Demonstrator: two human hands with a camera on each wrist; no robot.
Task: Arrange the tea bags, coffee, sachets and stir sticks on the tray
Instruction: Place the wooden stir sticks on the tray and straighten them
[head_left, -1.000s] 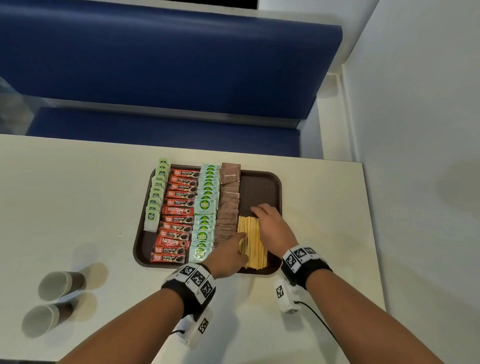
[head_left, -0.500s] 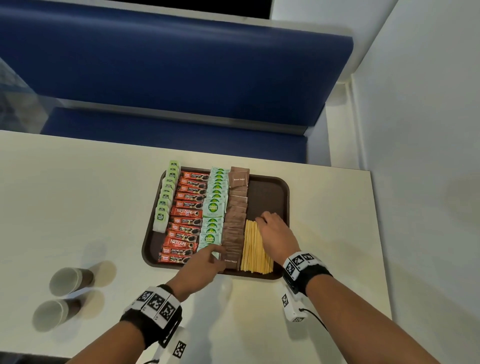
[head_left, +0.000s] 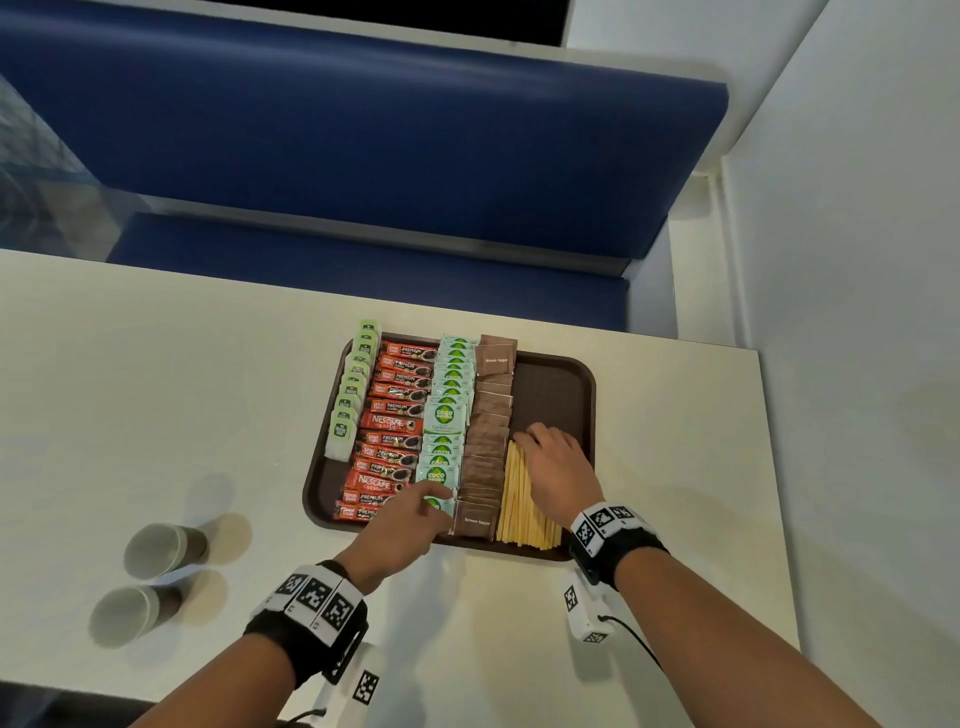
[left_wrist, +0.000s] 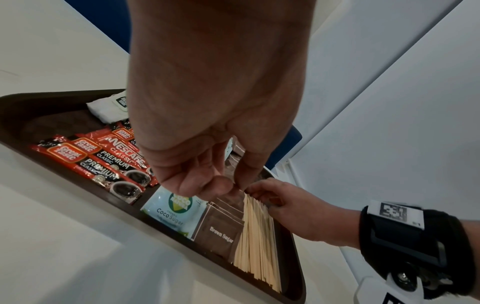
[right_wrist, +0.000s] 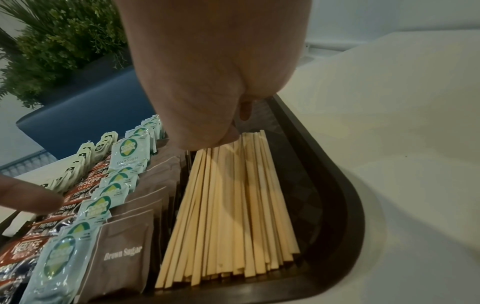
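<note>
A dark brown tray (head_left: 553, 379) holds rows of green tea bags (head_left: 353, 395), red coffee sticks (head_left: 397, 426), pale Coco Sugar sachets (head_left: 447, 413), brown sugar sachets (head_left: 491, 421) and wooden stir sticks (head_left: 522, 501). My right hand (head_left: 527, 439) lies over the stir sticks (right_wrist: 233, 205), its fingers curled over their far ends and its thumb on top. My left hand (head_left: 434, 493) hovers at the tray's near edge with loosely bent fingers and holds nothing. Its index finger reaches over the nearest Coco Sugar sachet (left_wrist: 171, 209), beside the front coffee sticks (left_wrist: 103, 162).
Two paper cups (head_left: 166, 548) (head_left: 132, 613) lie on their sides on the white table (head_left: 156, 389), left of the tray. A blue bench (head_left: 363, 156) runs behind the table. A white wall (head_left: 857, 364) closes the right side. The tray's far right corner is bare.
My left hand left the near ends of the stir sticks and moved left to the front Coco Sugar sachet. My right hand stayed at the sticks' far ends.
</note>
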